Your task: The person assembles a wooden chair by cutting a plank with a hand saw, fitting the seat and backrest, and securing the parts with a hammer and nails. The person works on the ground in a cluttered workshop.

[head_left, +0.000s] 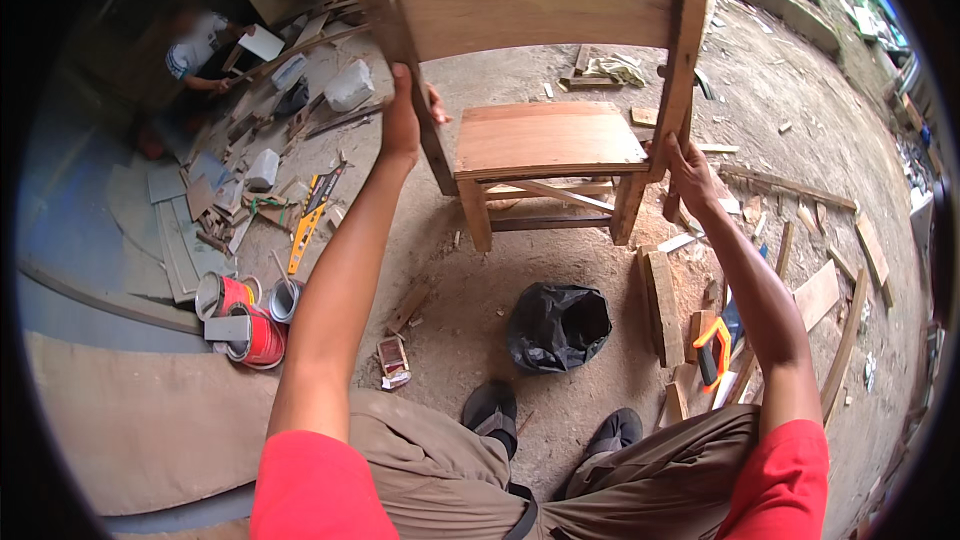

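A wooden chair [550,132] is in front of me, with a wide curved back panel [540,8], a flat plywood seat and short legs joined by rails. My left hand [404,122] is closed around its left back post, the thumb on the near side and fingertips showing past the post. Lower down on the other side, my right hand [690,172] grips the right back post, its fingers partly hidden behind the wood. Whether the legs touch the floor, I cannot tell.
A black plastic bag [558,328] lies before my feet. An orange-handled saw [712,352] rests among wood offcuts at right; a yellow-handled saw [312,215] lies at left near red paint cans [262,336]. Another person [200,48] works at far left beside scattered blocks.
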A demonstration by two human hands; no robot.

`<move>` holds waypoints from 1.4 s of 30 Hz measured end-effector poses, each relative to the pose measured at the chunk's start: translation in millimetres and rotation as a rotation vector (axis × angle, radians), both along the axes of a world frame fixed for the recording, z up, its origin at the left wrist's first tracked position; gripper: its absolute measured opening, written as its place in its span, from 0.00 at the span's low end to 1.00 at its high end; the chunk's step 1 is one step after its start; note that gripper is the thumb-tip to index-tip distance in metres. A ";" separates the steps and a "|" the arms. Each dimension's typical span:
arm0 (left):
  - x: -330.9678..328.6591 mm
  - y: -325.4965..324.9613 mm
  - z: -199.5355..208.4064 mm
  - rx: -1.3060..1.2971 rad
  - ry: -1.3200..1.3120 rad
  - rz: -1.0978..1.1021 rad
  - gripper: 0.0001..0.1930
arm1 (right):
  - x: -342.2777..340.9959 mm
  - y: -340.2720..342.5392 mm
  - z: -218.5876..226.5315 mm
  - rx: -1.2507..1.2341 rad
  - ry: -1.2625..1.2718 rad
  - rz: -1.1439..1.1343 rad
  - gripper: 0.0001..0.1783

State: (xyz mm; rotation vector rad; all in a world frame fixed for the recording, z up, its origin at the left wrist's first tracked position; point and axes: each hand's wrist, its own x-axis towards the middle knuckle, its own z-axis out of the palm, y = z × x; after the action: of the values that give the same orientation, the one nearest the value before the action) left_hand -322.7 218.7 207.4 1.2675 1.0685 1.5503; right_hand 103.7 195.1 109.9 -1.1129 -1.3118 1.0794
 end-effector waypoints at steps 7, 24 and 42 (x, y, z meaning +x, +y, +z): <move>0.8 2.6 -42.8 -0.120 0.103 0.073 0.43 | -6.6 1.1 -8.7 0.022 0.035 -0.062 0.23; 7.2 0.6 -58.1 -0.174 0.065 0.193 0.45 | -11.3 8.1 -8.2 0.091 -0.001 -0.149 0.28; 3.3 7.0 -56.6 -0.054 0.117 0.292 0.36 | -38.3 8.1 16.2 0.099 -0.015 -0.185 0.27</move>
State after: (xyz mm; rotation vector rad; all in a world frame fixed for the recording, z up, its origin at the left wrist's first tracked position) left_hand -319.4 225.7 150.8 1.2186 1.4123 1.6633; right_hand 65.4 203.2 126.2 -1.1458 -1.2340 0.8629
